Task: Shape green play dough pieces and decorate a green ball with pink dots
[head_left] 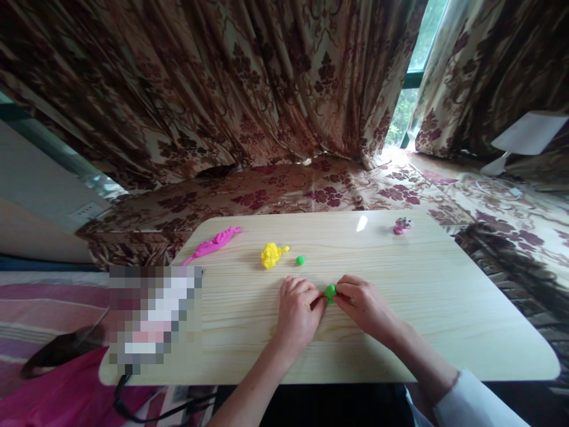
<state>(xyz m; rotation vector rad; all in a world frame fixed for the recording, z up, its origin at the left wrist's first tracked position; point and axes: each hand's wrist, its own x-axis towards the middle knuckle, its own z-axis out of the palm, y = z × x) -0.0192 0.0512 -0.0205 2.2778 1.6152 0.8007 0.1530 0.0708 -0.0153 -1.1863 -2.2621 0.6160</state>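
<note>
Low over the pale surface (457, 314), we have the grip of our left hand (300, 311) and right hand (367, 303) clamped on opposite sides of a green lump (330, 291). Beyond our fingers we see a small green ball (300, 260) beside a yellow piece (271, 256), with a long pink piece (216, 244) farther left.

The table (462, 308) bears a magenta strip (215, 244), yellow lump (270, 256), green ball (300, 260) and small pink-and-green piece (402, 225).
</note>
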